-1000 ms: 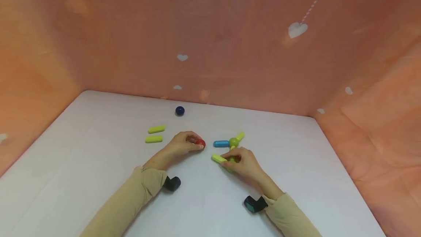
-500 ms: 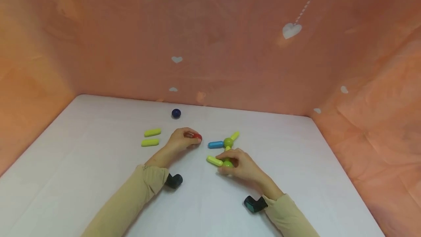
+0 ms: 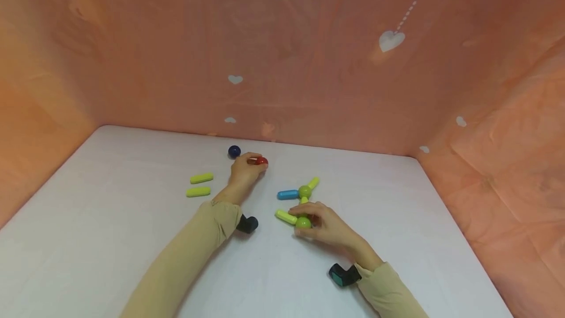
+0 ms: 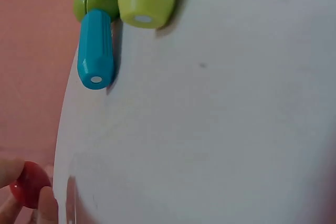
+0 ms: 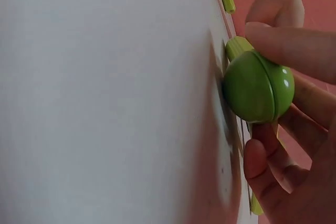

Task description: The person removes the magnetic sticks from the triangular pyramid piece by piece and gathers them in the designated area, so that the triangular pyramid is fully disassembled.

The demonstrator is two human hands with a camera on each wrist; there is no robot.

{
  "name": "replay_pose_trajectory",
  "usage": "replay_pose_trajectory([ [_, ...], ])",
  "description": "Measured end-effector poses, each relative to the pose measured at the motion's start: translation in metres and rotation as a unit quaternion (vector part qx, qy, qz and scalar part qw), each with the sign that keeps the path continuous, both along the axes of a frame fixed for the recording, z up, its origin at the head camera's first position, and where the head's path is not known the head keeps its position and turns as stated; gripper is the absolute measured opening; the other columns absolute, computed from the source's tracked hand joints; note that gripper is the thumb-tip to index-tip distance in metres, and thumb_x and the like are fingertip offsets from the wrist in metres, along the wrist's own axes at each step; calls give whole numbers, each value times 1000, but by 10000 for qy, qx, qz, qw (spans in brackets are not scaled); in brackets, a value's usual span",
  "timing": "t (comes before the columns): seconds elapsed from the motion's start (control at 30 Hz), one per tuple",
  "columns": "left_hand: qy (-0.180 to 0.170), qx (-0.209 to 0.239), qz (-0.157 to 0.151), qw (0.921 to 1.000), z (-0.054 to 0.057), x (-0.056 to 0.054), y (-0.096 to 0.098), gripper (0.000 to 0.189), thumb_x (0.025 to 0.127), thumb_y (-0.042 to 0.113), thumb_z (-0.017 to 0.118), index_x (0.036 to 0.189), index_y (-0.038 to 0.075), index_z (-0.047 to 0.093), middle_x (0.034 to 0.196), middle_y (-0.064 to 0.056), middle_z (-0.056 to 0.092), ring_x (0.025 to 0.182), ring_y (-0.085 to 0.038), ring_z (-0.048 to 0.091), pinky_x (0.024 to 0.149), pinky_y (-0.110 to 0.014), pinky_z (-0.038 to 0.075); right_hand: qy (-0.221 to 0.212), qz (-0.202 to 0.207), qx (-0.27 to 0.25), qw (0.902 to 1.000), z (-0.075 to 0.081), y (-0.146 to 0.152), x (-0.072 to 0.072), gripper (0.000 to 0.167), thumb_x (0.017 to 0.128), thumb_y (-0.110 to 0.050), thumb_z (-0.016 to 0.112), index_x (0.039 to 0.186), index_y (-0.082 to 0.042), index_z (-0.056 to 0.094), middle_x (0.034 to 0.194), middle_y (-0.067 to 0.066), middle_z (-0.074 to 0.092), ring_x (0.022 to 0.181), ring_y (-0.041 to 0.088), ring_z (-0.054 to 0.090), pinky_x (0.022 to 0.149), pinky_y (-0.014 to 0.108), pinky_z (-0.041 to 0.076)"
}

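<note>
A red ball (image 3: 262,161) is pinched between the thumb and fingers of my left hand (image 3: 244,171), toward the back of the table; the left wrist view catches the ball (image 4: 30,184) at its lower left corner. My right hand (image 3: 328,227) holds the near green ball (image 3: 303,223) of a joined stick-and-ball piece, thumb against the ball (image 5: 252,87) in the right wrist view. From that ball a yellow-green stick (image 3: 286,217) points left. Behind it, a second green ball (image 3: 304,191) carries a blue stick (image 3: 288,194) and another yellow-green stick (image 3: 313,182). My fingers partly hide the link between both balls.
A dark blue ball (image 3: 234,151) lies just behind my left hand. Two loose yellow-green sticks (image 3: 201,178) lie side by side to its left. The white table (image 3: 110,239) is bordered at the back and sides by orange cloth (image 3: 309,87) with pale hearts.
My left hand has carried the red ball backward, closer to the dark blue ball. My right hand has shifted from the yellow-green stick onto the near green ball.
</note>
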State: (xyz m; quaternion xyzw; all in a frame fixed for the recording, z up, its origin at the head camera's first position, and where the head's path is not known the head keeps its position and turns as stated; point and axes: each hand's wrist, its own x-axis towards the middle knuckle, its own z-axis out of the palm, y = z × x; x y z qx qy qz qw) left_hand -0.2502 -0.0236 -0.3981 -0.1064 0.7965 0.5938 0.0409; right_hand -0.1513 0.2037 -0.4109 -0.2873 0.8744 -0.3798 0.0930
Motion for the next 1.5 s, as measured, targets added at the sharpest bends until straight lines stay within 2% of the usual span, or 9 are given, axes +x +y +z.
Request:
replay_pose_trajectory([
  [0.2,254,-79,342,9991,8,-11,4,36,88,14,68,122,7,61,118,-15,63,109,-28,58,90,-34,51,-23,39,-79,10000,4,-5,-1,39,85,-21,73,122,-12,64,121,3,65,92,12,46,76,22,43],
  [0.3,383,-185,393,9983,9,-14,2,36,86,11,69,121,5,62,118,-18,64,110,-30,59,93,-37,49,-70,109,-184,9997,3,-8,-1,39,85,-21,73,122,-10,64,121,5,64,93,13,47,76,22,43],
  [0.4,374,-317,259,9985,7,-18,1,38,86,11,69,122,4,61,120,-19,64,115,-31,57,99,-41,44,-143,136,-227,9995,0,-9,-1,40,85,-21,73,122,-10,64,121,6,64,93,12,47,76,22,44],
  [0.63,309,-468,152,9983,4,-22,5,39,86,10,69,123,5,62,121,-19,63,117,-31,55,102,-41,42,-221,98,-283,9993,-1,-7,1,40,85,-22,73,123,-11,64,123,5,63,96,12,48,77,22,45],
  [0.87,272,-444,90,9986,0,-24,6,42,86,11,69,127,6,60,121,-19,62,117,-31,55,103,-40,43,-148,84,-330,9993,-2,-5,2,40,85,-20,73,123,-11,63,123,5,63,93,9,48,75,21,45],
  [1.07,189,-578,18,9981,-2,-24,4,53,84,11,70,135,8,54,127,-18,60,121,-31,53,104,-40,41,-269,-12,-382,9989,-2,-6,2,41,85,-20,73,124,-13,63,125,2,62,97,9,48,78,21,44],
  [1.23,203,-630,-27,9978,-3,-24,6,57,83,8,70,137,6,50,130,-20,57,123,-32,52,105,-41,41,-376,-76,-371,9986,-2,-4,3,42,85,-19,73,125,-13,62,127,2,61,102,10,48,81,21,43],
  [1.5,220,-673,-98,9974,-7,-24,10,57,83,4,69,136,4,49,129,-20,57,123,-32,52,105,-41,41,-277,-9,-404,9988,-4,0,2,42,85,-18,73,125,-11,62,127,6,61,102,10,48,82,20,43],
])
